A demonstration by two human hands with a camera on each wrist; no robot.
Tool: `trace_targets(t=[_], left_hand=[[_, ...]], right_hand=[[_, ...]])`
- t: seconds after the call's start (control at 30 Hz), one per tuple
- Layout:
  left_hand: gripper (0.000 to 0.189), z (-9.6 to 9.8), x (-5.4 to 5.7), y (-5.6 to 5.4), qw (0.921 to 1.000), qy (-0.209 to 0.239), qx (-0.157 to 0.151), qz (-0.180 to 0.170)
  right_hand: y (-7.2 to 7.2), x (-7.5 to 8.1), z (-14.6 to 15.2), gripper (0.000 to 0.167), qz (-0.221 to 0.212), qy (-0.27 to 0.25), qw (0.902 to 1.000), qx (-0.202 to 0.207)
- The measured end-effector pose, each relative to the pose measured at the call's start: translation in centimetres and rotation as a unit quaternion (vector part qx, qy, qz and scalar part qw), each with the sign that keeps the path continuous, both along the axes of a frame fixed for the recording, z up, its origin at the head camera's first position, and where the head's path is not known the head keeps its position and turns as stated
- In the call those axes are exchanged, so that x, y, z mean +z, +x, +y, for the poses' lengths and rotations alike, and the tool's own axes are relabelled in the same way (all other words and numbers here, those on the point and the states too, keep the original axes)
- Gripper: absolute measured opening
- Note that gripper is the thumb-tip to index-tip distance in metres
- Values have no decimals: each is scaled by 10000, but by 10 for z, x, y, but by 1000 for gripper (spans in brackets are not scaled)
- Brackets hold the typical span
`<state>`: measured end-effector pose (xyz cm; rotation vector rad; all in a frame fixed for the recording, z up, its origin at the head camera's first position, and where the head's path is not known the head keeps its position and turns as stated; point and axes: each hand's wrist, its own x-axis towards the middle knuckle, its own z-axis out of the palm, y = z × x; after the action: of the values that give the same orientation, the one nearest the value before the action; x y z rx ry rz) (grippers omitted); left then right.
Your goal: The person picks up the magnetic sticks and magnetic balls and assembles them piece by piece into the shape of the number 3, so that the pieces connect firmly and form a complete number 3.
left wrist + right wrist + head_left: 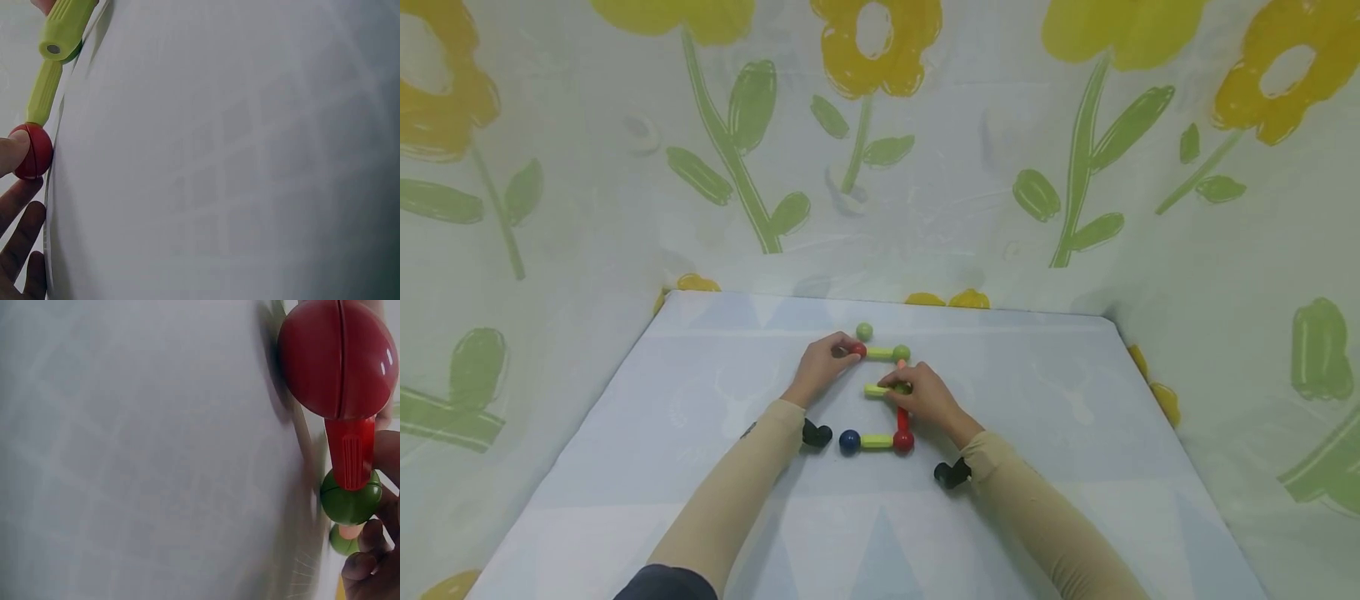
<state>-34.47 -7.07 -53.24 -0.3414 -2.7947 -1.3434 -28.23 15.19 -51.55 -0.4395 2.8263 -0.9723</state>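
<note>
My left hand (822, 367) pinches a red ball (41, 153) between thumb and finger, at the left end of a yellow-green stick (880, 353). That stick meets a light green ball (901, 353) on its right. My right hand (931, 400) grips a darker green ball (350, 503) in the middle of the structure, its fingers partly hiding it. Another yellow-green stick (872, 390) points left from there. A red stick (903, 419) runs down to a second red ball (903, 442), from which a lower yellow-green stick (877, 442) reaches a dark blue ball (850, 442).
A loose light green ball (865, 332) lies just behind the top stick. The pale patterned table (1030, 375) ends at a flower-printed curtain (925, 208) at the back and sides. Black wrist devices (952, 474) show beneath both wrists.
</note>
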Motion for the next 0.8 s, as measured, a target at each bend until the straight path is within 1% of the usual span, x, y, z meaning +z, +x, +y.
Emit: trace_targets(t=[0.17,0.33,0.47,0.6,0.8], left_hand=[[17,0,0,1,10000,-24,16,-13],[17,0,0,2,10000,-10,51,-39],[17,1,0,2,10000,-29,52,-62],[18,0,1,1,9999,-20,71,-91],[18,2,-1,0,9999,-52,70,-85]], right_hand=[[0,-1,2,18,123,-41,9999,-22],[1,-4,8,17,367,-83,9993,-16],[5,-7,14,16,476,-341,9982,-98],[8,-8,21,18,276,-570,9976,-281],[8,-7,26,25,-109,-616,9974,-361]])
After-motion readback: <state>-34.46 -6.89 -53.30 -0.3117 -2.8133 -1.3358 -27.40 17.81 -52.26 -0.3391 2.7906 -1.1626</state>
